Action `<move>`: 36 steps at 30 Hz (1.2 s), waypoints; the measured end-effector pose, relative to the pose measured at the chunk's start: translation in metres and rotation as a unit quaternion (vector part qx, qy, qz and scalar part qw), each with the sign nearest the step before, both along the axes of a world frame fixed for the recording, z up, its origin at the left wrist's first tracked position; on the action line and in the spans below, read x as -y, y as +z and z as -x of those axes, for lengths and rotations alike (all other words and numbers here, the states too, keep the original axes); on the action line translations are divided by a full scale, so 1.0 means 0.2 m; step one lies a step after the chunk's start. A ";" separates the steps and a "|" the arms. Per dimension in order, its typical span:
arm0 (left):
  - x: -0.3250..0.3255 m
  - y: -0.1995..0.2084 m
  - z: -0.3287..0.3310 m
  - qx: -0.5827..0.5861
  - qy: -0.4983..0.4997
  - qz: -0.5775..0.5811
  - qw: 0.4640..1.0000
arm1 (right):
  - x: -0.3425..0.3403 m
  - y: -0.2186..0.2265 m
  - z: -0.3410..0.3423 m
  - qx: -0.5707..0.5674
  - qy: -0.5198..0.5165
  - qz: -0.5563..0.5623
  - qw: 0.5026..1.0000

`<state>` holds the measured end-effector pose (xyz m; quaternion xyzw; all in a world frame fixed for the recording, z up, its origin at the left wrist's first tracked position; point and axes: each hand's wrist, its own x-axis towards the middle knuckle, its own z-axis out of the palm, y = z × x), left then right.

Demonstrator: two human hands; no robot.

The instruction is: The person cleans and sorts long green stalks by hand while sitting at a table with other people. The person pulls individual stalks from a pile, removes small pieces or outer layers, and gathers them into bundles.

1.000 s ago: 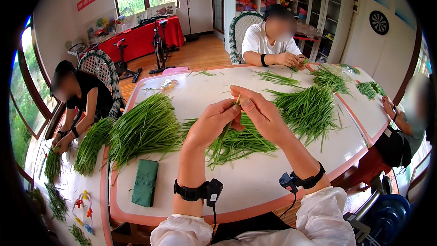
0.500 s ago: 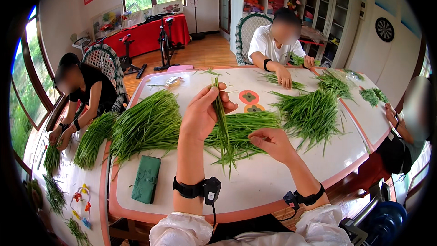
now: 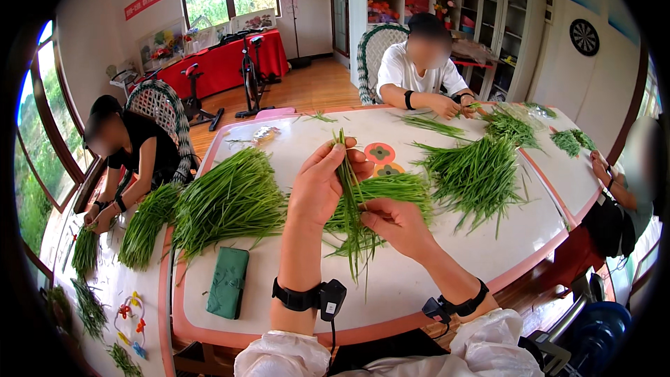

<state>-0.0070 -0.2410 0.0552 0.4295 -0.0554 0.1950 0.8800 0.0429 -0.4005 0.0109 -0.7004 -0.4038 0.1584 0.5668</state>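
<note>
In my left hand (image 3: 315, 183) is a thin bunch of long green chives (image 3: 354, 237), gripped near its upper end and hanging down over the table. My right hand (image 3: 399, 225) is at the right side of that bunch, thumb and forefinger pinched on some leaves partway down. Behind both hands lies a loose pile of chives (image 3: 401, 192), partly hidden by them. A large heap of chives (image 3: 227, 199) spreads to the left, and another heap (image 3: 471, 174) lies to the right.
The white table (image 3: 447, 265) has a pink border. A green wallet-like case (image 3: 227, 283) lies left of my forearm. Co-workers handle chives at the left (image 3: 101, 213) and across the table (image 3: 453, 105); another person sits at the right edge. A beaded loop (image 3: 132, 321) lies at lower left.
My right hand has moved left and in to the bunch, and its fingers have closed on leaves there. My left hand has lowered slightly with the bunch. The person across has drawn both hands together.
</note>
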 end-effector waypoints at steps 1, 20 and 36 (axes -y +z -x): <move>0.00 -0.01 -0.01 0.003 -0.003 0.000 1.000 | 0.01 -0.01 -0.01 -0.014 0.004 -0.018 1.000; -0.04 -0.03 -0.03 0.015 0.014 0.042 0.999 | 0.32 -0.24 -0.30 0.139 -0.176 0.115 0.968; 0.05 -0.03 -0.04 -0.003 0.062 0.002 0.998 | 0.25 -0.03 -0.02 0.092 -0.099 0.002 0.991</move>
